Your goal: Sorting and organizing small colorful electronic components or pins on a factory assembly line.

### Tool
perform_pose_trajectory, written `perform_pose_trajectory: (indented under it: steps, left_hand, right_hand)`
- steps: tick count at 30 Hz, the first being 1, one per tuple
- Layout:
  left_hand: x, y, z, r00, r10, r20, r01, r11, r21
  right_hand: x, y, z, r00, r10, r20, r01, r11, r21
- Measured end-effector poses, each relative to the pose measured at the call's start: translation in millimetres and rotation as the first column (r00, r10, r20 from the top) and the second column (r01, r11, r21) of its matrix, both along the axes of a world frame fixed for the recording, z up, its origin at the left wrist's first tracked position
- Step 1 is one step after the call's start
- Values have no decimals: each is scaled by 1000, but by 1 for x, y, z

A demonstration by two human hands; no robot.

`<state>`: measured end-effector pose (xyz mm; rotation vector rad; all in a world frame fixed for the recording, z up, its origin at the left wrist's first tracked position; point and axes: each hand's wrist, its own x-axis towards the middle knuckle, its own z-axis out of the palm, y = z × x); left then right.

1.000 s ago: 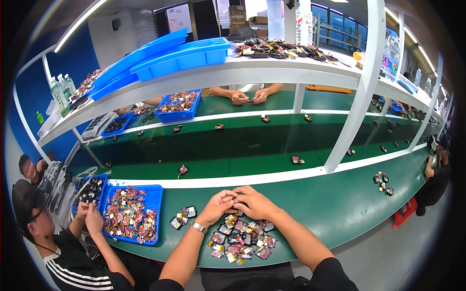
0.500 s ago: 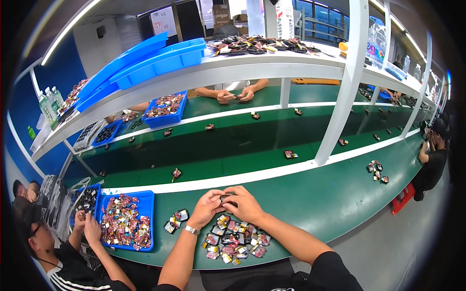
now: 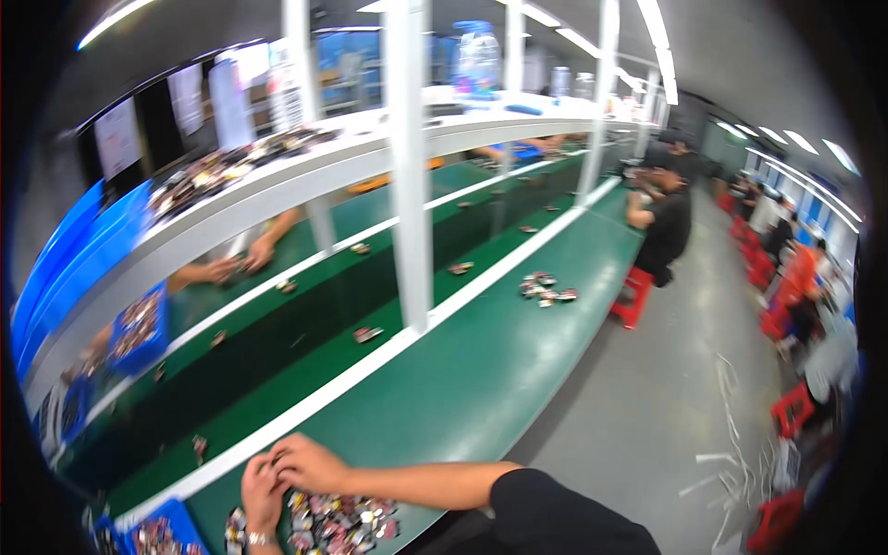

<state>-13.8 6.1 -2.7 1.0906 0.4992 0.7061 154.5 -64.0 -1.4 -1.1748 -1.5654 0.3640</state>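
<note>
A small piece is being worked between both hands, left hand (image 3: 262, 488) and right hand (image 3: 310, 462), fingers pinched together over the pile (image 3: 342, 518) at the bench (image 3: 481, 370) near edge. Looks mid-assembly; a steady press is probably needed next.

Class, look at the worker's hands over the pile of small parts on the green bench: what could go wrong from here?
1. The pile of small parts lies close to the green bench's near edge, so pieces might slide off.
2. The left hand and right hand are bunched together at the frame's bottom, so a fumbled piece could go unnoticed.
</note>
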Motion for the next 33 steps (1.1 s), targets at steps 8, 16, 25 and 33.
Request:
perform_pose_trajectory:
  steps: [8, 16, 25, 33]
  left_hand:
    - [24, -1, -6, 997, 76, 16, -76, 997, -2]
    - [6, -13, 3, 980, 159, 117, -169, 983, 76]
    - [29, 1, -12, 983, -26, 182, 32, 999, -34]
    - [8, 1, -1, 980, 183, 83, -183, 983, -6]
  right_hand:
    - [10, -9, 5, 999, 10, -36, -10, 1000, -14]
    - [-9, 4, 8, 1000, 25, 17, -27, 990, 137]
    - [15, -2, 18, 994, -33, 101, 28, 998, 52]
    - [10, 17, 14, 963, -15, 269, -50, 971, 236]
